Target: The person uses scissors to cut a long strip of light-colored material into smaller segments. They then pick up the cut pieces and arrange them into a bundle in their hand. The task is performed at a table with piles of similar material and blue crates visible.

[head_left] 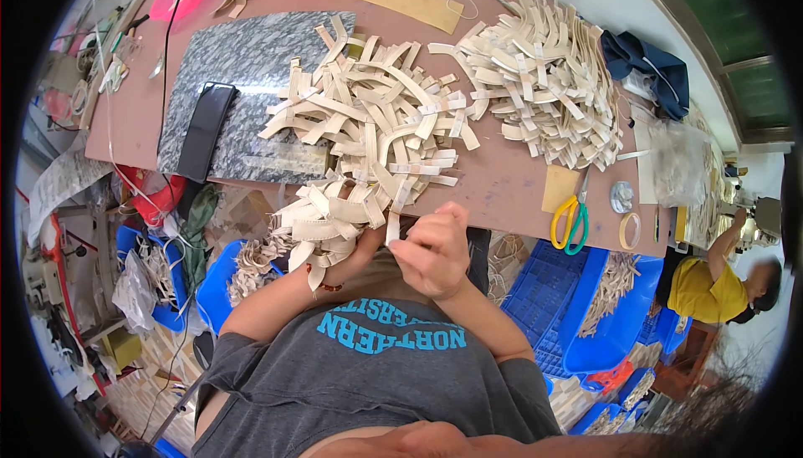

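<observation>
My left hand (355, 259) is wrapped round a thick bundle of cream fabric strips (322, 222) at the table's near edge. Most of its fingers are hidden beneath the bundle. Just right of it, my right hand (435, 249) is closed, its thumb and finger at the lower end of a single strip (399, 207). That strip hangs down from the loose heap of cream strips (368, 115) in front of me. The heap lies partly on a grey marbled slab (242, 52).
A second heap of strips (539, 81) stands at the right. Scissors with yellow and green handles (569, 222), a tape roll (630, 230) and a black phone (207, 132) lie on the table (493, 199). Blue bins (615, 316) stand below. Another person (711, 286) sits far right.
</observation>
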`<state>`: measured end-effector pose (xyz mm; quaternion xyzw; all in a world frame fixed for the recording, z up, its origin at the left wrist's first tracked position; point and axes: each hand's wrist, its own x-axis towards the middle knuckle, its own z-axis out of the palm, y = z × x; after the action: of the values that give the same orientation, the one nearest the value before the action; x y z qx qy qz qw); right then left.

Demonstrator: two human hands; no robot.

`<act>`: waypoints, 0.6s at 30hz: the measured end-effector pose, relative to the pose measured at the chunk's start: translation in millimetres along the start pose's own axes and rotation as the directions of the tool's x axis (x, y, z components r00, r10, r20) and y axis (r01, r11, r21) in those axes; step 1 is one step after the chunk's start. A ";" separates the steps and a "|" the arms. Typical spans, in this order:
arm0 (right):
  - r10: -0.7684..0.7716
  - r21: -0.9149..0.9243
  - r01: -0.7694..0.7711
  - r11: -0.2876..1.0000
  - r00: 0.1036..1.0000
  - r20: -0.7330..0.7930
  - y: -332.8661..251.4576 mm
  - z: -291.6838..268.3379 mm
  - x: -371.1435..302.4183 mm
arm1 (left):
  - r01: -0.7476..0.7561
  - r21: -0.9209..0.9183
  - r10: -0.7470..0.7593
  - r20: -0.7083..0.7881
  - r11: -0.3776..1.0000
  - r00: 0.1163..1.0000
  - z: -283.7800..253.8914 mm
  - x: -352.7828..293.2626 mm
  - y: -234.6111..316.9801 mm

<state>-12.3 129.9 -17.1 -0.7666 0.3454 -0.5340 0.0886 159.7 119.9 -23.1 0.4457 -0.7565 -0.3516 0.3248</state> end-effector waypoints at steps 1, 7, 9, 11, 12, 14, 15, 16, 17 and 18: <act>0.037 0.058 -0.036 0.998 0.999 0.000 0.0 0.7 -2.9 | -0.016 -0.040 0.016 0.001 0.999 1.000 -1.1 1.6 1.3; 0.679 0.693 -0.517 0.502 0.732 0.054 5.6 9.6 -0.2 | -0.060 -0.046 0.058 -0.044 0.997 0.997 -1.4 1.0 -2.8; 0.728 0.771 -0.550 0.321 0.664 0.171 6.9 6.7 1.5 | 0.025 -0.167 -0.026 -0.005 0.986 1.000 -4.1 2.8 1.6; 0.749 0.809 -0.556 0.190 0.615 0.247 7.0 5.8 3.0 | 0.048 -0.223 -0.042 0.032 0.974 0.999 -9.1 5.6 7.0; 0.761 0.812 -0.567 0.140 0.586 0.278 6.2 5.0 3.5 | 0.024 -0.222 -0.015 0.045 0.975 0.999 -12.5 8.0 9.0; 0.779 0.811 -0.584 0.040 0.527 0.340 5.0 3.1 3.8 | -0.022 -0.189 0.034 0.060 0.982 0.998 -14.8 8.9 8.2; 0.778 0.819 -0.573 0.008 0.518 0.355 5.6 2.8 3.4 | -0.044 -0.156 0.055 0.064 0.987 0.996 -15.5 8.6 7.0; 0.777 0.826 -0.563 -0.025 0.510 0.370 6.6 3.0 2.7 | -0.067 -0.123 0.076 0.070 0.990 0.995 -16.4 8.1 6.2; 0.775 0.833 -0.551 -0.057 0.502 0.385 7.5 3.3 2.1 | -0.051 -0.120 0.062 0.092 0.991 0.994 -17.8 7.4 6.9; 0.762 0.838 -0.541 -0.069 0.514 0.395 8.6 3.6 1.2 | -0.035 -0.118 0.049 0.113 0.992 0.992 -19.6 6.6 8.8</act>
<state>-12.6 121.9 -22.1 -0.2483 0.3187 -0.5842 0.7039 168.9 112.3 -4.1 0.3889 -0.7615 -0.4133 0.3130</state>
